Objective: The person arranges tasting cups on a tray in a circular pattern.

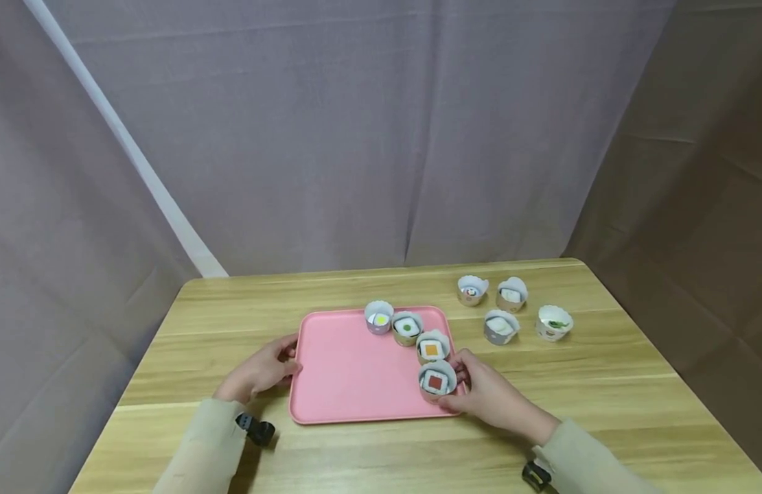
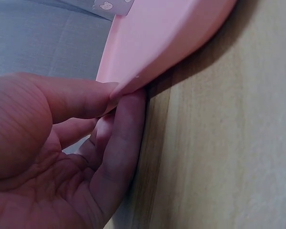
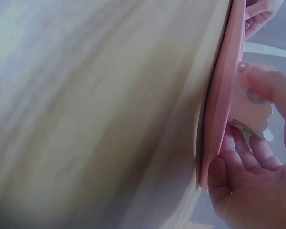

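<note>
A pink tray (image 1: 350,374) lies on the wooden table. At its left edge my left hand (image 1: 263,367) pinches the rim, with the thumb above and fingers underneath, as the left wrist view shows of the tray (image 2: 157,43). My right hand (image 1: 489,391) holds a paper baking cup (image 1: 432,396) at the tray's right edge, thumb on the near side and fingers on the far side. Inside that cup sits a white sushi piece with a red square centre (image 1: 436,383). The right wrist view shows the thumb pressed on the cup's printed wall (image 3: 240,98).
Further cups on the tray hold pieces with an orange centre (image 1: 431,350), a green centre (image 1: 407,327) and a yellow centre (image 1: 379,320). Several filled cups, one with green in it (image 1: 554,324), stand on the table (image 1: 603,384) right of the tray. Grey curtains (image 1: 319,137) hang behind.
</note>
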`<state>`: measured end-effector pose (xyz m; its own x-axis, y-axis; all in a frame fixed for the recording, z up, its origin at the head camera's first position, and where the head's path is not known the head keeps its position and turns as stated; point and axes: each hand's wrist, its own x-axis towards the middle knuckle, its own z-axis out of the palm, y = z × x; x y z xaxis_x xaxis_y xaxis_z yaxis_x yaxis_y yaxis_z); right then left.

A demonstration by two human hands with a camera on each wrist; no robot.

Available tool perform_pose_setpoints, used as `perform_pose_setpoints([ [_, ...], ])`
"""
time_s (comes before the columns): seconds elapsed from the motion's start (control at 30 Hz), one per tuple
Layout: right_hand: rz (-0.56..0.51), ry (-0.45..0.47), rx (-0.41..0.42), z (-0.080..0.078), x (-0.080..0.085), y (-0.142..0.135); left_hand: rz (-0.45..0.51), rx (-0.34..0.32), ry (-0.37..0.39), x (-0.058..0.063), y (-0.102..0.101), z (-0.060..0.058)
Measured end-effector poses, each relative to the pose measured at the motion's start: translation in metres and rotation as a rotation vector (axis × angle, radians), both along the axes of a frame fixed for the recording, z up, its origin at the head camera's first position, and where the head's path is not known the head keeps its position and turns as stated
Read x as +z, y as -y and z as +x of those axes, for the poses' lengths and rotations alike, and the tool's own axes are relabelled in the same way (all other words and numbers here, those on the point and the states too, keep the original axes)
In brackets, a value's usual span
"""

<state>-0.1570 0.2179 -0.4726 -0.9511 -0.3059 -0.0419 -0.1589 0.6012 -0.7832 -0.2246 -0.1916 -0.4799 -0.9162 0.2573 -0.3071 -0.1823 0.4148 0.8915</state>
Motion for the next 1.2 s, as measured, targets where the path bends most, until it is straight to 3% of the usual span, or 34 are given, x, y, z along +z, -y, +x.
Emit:
perform_pose_setpoints([
  [1.2, 0.001, 0.005, 0.011, -0.003, 0.000, 0.014, -0.002, -0.007, 0.001, 0.001, 0.000, 0.000],
])
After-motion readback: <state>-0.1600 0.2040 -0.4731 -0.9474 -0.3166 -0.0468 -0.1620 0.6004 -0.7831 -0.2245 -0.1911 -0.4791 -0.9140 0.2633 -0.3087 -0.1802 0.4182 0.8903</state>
